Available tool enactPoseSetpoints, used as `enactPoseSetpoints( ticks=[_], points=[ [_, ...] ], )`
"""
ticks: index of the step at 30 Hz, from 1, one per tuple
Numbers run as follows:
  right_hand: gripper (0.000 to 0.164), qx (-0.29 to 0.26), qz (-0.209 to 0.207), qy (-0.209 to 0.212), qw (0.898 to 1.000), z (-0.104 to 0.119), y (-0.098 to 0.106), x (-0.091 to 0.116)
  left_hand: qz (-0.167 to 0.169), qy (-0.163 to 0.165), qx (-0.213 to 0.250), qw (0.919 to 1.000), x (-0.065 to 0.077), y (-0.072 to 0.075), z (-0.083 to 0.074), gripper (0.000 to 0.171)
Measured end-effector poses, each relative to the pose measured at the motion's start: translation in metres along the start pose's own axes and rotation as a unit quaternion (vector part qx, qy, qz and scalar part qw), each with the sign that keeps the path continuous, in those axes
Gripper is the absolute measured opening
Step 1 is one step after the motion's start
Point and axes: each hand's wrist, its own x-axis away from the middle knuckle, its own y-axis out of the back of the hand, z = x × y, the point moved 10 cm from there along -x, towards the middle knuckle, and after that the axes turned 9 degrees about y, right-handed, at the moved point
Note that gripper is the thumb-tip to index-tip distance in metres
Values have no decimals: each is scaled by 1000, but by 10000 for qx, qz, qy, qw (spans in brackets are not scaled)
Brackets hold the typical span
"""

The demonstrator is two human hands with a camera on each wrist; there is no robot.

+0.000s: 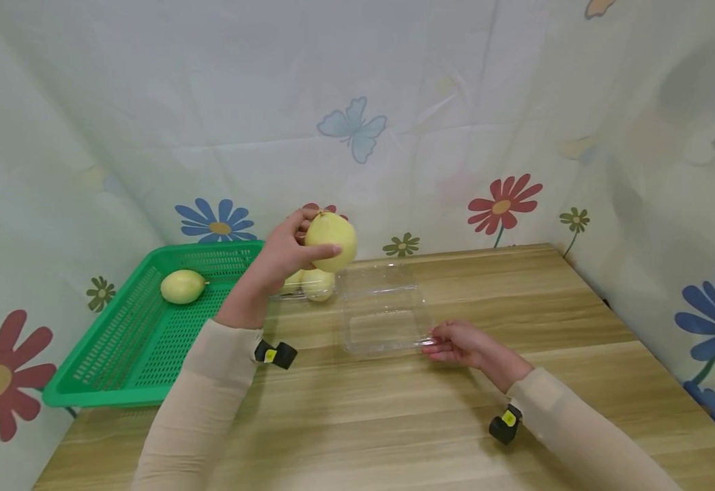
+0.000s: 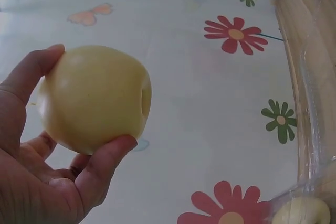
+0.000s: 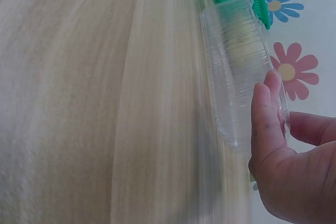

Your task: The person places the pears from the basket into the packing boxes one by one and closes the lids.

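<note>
My left hand [image 1: 282,251] holds a pale yellow pear [image 1: 338,239] up above the table, thumb on one side and fingers on the other. The left wrist view shows this pear [image 2: 94,98] large, its hollow end facing right. Below it lies a clear plastic clamshell box [image 1: 382,329], spread open. A few pears [image 1: 318,285] sit in its left part, partly hidden by my left hand and arm. My right hand [image 1: 458,344] pinches the box's near right corner between thumb and fingers. In the right wrist view the box's ribbed wall [image 3: 236,93] shows beside the fingers.
On the left stands a green plastic basket [image 1: 93,396] with slotted walls. One pear [image 1: 182,286] lies inside it. The wooden table [image 1: 363,423] ends at a flower-printed cloth [image 1: 431,170] behind and at both sides.
</note>
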Motion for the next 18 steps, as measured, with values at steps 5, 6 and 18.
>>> enactPoseSetpoints(
  ticks=[5, 6, 18],
  points=[
    [25, -11, 50, 4, 10000, 0, -1, -1, 130, 120, 105, 9998, -7, -16, 8, 69],
    [24, -17, 45, 5, 10000, 0, -1, -1, 155, 145, 122, 9997, -9, -20, 10, 69],
    [23, -4, 7, -58, 10000, 0, -1, -2, 450, 574, 339, 9968, -25, -50, 34, 72]
  ],
)
